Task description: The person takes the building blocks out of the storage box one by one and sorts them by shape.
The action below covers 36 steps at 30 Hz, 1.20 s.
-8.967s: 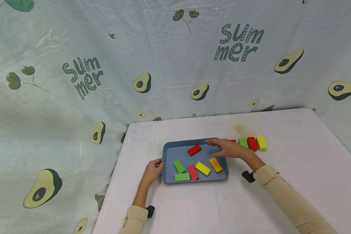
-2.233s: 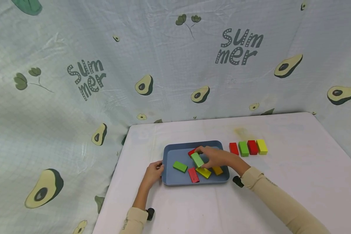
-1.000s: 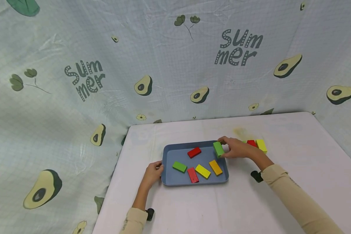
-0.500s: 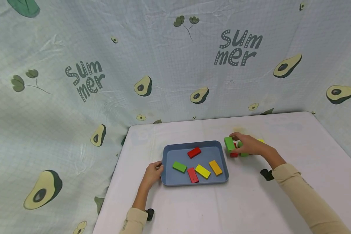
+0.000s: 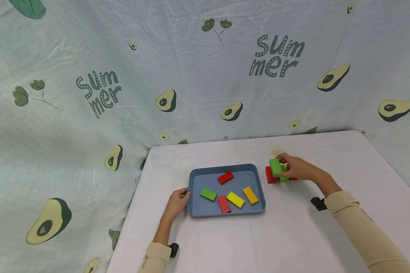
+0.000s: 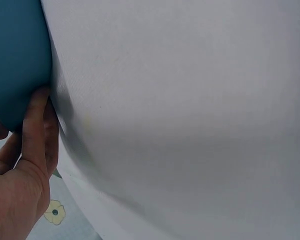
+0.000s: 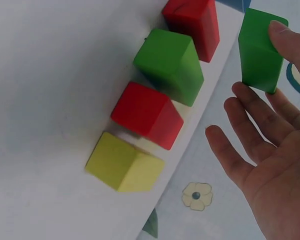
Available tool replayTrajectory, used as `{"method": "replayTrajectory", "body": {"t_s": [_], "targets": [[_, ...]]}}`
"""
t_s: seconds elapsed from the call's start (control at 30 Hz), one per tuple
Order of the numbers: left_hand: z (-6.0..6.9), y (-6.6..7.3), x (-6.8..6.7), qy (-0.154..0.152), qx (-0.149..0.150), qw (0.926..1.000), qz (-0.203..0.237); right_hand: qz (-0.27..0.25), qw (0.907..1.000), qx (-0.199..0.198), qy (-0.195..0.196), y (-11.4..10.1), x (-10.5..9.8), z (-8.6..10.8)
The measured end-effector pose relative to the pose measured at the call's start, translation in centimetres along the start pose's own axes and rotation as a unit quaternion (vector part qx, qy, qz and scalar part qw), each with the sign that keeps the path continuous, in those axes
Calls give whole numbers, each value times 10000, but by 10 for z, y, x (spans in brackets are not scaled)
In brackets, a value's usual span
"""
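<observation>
Right hand (image 5: 298, 168) pinching a green block (image 5: 275, 167), out past the tray (image 5: 199, 178) towards 2 o'clock.
The block sits between thumb and fingertips, the other fingers loosely spread, apart from the row of four blocks (image 7: 146, 107) in the right wrist view; the left hand (image 5: 176, 203) grips the tray's rim at 9 o'clock. A good carry probably means a light, steady pinch, the block clear of its neighbours, and trailing fingers raised so none is knocked.
</observation>
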State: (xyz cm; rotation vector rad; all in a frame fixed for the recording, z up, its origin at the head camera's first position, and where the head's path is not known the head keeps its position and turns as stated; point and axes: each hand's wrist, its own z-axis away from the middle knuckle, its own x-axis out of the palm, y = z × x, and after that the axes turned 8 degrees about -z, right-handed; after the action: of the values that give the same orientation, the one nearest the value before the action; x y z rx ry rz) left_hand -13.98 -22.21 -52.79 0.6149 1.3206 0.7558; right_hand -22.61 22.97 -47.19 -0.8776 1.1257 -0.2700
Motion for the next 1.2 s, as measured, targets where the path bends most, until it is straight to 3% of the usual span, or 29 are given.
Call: {"method": "replayTrajectory", "body": {"t_s": [1.2], "targets": [[2,2,-1,-35,-123,9999,-26,42,9992,332,198,25,-31,27]]}}
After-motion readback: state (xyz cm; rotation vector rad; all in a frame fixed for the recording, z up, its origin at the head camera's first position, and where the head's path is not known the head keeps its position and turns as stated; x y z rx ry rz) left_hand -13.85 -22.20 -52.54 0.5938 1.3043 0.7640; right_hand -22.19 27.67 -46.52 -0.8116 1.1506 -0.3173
